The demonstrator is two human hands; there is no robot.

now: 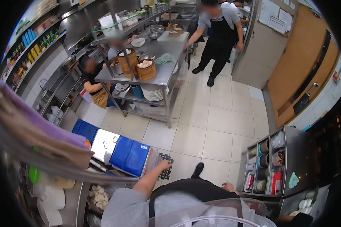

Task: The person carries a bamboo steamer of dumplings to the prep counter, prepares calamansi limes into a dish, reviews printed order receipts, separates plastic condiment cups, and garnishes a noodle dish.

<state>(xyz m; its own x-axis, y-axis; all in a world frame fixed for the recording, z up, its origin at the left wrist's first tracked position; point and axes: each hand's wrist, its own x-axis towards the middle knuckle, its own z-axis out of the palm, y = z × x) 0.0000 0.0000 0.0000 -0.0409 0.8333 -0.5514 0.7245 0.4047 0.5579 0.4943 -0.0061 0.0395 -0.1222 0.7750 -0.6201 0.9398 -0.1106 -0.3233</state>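
Observation:
My left hand (165,164) is stretched forward over a black item with pale dots (165,174), just right of a blue box marked VISA (129,154). Its fingers look curled; whether they grip the dotted item or something small cannot be made out. Low on the right, my right hand (228,187) hangs beside my dark apron, left of a metal shelf unit (300,162). Only part of it shows, small and blurred, and nothing is visible in it. One dark shoe (197,169) stands on the tiles between the hands.
Ahead is a steel worktable (163,75) with bamboo steamers (146,70) and plates below. A person in a black apron (221,34) stands at its right; other people are beyond and at its left. A wooden door (301,64) is on the right. Towels (45,125) hang near left.

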